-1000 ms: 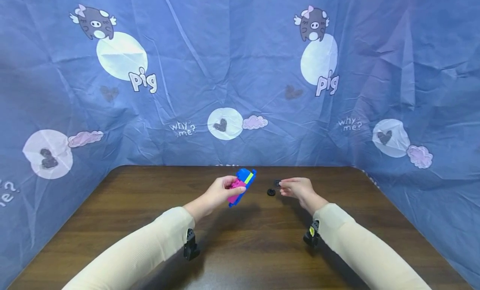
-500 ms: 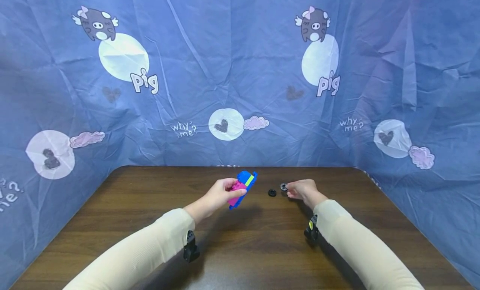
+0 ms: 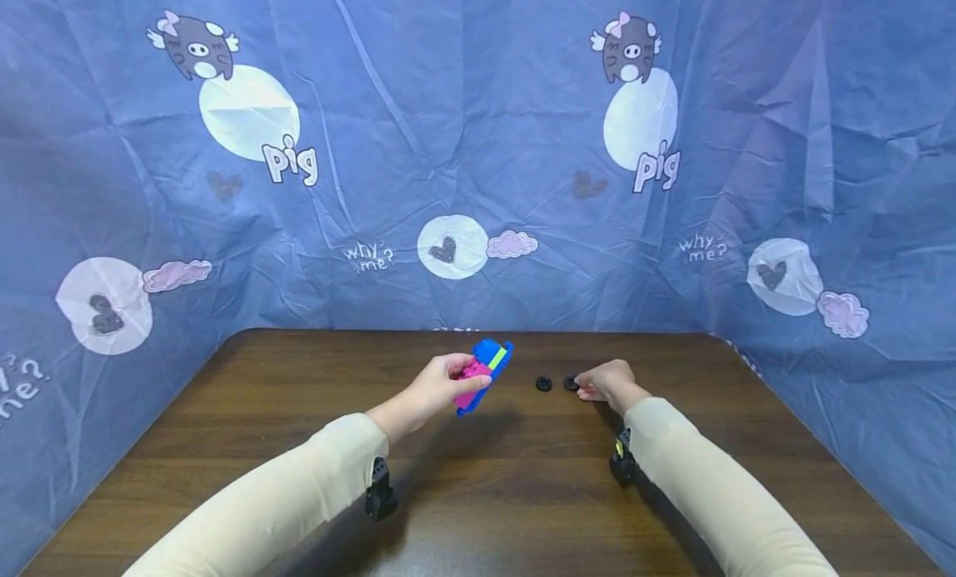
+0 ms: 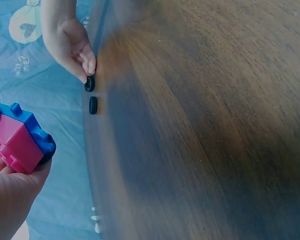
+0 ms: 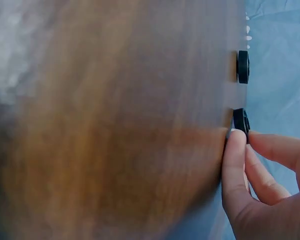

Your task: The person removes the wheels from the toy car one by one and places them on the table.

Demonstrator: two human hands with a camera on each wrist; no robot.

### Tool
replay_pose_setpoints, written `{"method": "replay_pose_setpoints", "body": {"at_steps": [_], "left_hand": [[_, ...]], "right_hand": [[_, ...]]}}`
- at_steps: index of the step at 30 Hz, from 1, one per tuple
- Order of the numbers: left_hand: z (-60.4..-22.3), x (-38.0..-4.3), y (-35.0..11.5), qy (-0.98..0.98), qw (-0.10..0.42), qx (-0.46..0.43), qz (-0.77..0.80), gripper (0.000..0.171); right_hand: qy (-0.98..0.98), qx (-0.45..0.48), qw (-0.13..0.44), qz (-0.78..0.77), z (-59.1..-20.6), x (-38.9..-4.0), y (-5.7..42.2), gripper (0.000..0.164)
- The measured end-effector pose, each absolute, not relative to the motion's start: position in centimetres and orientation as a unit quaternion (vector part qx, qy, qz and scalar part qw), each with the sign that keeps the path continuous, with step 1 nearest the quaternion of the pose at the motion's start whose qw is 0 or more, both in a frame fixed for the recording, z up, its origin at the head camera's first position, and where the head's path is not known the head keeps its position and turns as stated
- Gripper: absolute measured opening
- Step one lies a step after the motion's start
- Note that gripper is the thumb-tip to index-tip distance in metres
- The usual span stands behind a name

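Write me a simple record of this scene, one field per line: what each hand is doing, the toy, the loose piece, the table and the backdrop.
Left hand: holds the toy, off the table
Right hand: pinches a black disc
Toy colours: pink, blue, yellow-green
Second disc: black, on the table, between toy and pinched disc, touching neither
Table: brown, wood-grained
Backdrop: blue, printed

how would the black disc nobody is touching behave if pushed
The untouched black disc lies flat on the table, so it would probably slide; stood on edge, its round rim might roll. Far smaller than the right hand, it is likely light.
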State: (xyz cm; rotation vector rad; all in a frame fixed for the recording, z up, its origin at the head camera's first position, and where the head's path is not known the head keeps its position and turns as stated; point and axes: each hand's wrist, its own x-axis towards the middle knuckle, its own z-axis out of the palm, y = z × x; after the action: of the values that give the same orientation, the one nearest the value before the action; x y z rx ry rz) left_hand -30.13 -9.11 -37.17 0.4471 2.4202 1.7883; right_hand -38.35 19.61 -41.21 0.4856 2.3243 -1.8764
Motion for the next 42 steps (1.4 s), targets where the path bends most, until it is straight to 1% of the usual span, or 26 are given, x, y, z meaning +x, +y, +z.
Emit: {"method": "replay_pose_setpoints", "body": {"at_steps": [8, 16, 21, 24, 28, 34, 42], "left_hand": [[-37.4, -30.3, -9.0, 0.795, 0.05, 0.147, 0.586, 0.036], [-37.4, -30.2, -9.0, 0.796, 0.052, 0.142, 0.586, 0.036], [-37.3, -30.2, -8.8, 0.799, 0.044, 0.128, 0.586, 0.037], [-37.2, -30.3, -8.6, 0.799, 0.039, 0.119, 0.588, 0.035], [-37.2, -30.2, -8.4, 0.799, 0.032, 0.123, 0.587, 0.033], [-36.8, -30.3, -8.5, 0.802, 0.012, 0.13, 0.583, 0.031], [-36.0, -31.0, -8.7, 0.823, -0.004, 0.142, 0.55, 0.032]], "right_hand": [[0.79, 0.168, 0.063, -0.587, -40.7, -38.4, 19.4, 0.032], [0.793, 0.17, 0.056, -0.583, -40.8, -38.3, 19.6, 0.028], [0.791, 0.159, 0.055, -0.589, -40.6, -37.9, 19.7, 0.03], [0.792, 0.157, 0.058, -0.587, -40.4, -37.7, 19.7, 0.029], [0.797, 0.154, 0.061, -0.581, -40.0, -37.4, 19.6, 0.026], [0.783, 0.14, 0.06, -0.603, -39.2, -37.1, 19.4, 0.026], [0.775, 0.096, 0.087, -0.619, -38.0, -36.0, 19.5, 0.028]]}}
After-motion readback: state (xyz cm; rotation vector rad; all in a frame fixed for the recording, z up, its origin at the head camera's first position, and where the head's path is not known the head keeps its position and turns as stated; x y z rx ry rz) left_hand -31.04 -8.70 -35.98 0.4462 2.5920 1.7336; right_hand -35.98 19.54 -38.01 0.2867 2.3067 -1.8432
